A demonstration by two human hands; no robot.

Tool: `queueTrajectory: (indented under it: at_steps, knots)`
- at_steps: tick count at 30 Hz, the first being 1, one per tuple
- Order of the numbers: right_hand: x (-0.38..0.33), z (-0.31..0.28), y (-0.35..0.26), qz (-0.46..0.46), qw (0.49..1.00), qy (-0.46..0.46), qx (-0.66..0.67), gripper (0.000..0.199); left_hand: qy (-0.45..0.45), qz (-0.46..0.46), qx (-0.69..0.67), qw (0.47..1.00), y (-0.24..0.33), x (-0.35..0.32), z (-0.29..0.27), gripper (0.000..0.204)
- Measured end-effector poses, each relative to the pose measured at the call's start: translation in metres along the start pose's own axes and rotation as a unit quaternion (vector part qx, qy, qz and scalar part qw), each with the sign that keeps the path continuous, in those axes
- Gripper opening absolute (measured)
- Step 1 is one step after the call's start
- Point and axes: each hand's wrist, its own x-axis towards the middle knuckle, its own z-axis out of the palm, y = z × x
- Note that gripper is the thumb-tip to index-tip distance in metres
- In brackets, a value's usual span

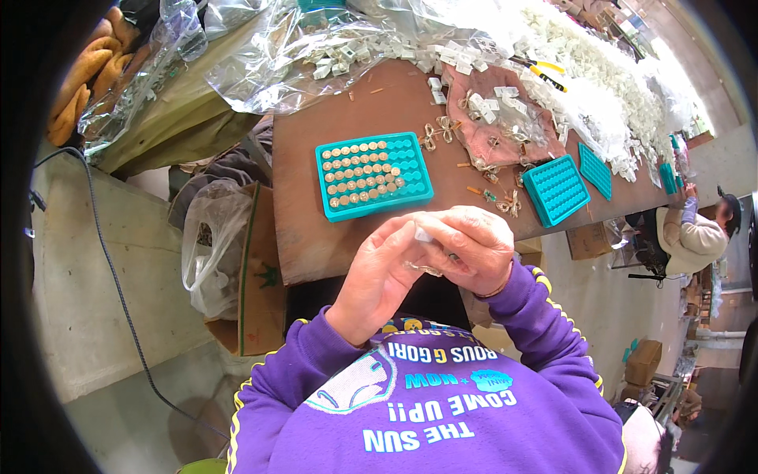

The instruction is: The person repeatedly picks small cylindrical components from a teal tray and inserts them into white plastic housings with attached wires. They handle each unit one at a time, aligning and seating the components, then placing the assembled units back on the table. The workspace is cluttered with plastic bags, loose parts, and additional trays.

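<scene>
My left hand (381, 272) and my right hand (474, 246) meet in front of my chest, just below the near edge of the brown table (316, 229). Together they pinch a small white and clear piece (424, 235); its shape is mostly hidden by my fingers. Beyond my hands a teal tray (373, 174) lies on the table, most of its cells filled with several small gold round pieces. Purple sleeves cover both forearms.
Two more teal trays (556, 189) (595, 170) lie at the right. A pink cloth (505, 118) holds small white parts and gold bows. Clear plastic bags (300, 47) and heaps of white parts (600, 71) fill the far side. Another person (695, 233) sits at the right. A cardboard box (257, 276) stands left.
</scene>
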Motion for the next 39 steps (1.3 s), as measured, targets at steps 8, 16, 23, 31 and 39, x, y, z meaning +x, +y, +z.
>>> queueTrajectory:
  at_steps: [8, 16, 23, 31, 39]
  knots:
    - [0.006, -0.036, 0.055, 0.202, 0.968, -0.022, -0.146, 0.014, 0.019, 0.060, 0.023, 0.998, 0.001, 0.017, -0.024, 0.021]
    - [0.006, -0.022, 0.165, 0.273, 0.889, -0.146, -0.338, 0.015, -0.003, 0.049, 0.040, 0.998, 0.004, 0.018, -0.034, 0.019]
    - [-0.001, -0.036, 0.155, 0.362, 0.919, -0.070, -0.141, 0.011, -0.043, 0.038, 0.045, 0.997, 0.005, 0.016, -0.035, 0.018]
    - [-0.002, -0.044, 0.149, 0.438, 0.898, -0.036, -0.011, 0.019, -0.026, 0.049, 0.061, 0.997, 0.004, 0.015, -0.032, 0.017]
    - [0.003, -0.046, 0.132, 0.448, 0.891, -0.015, 0.071, 0.014, -0.001, 0.047, 0.027, 0.998, 0.004, 0.018, -0.032, 0.016]
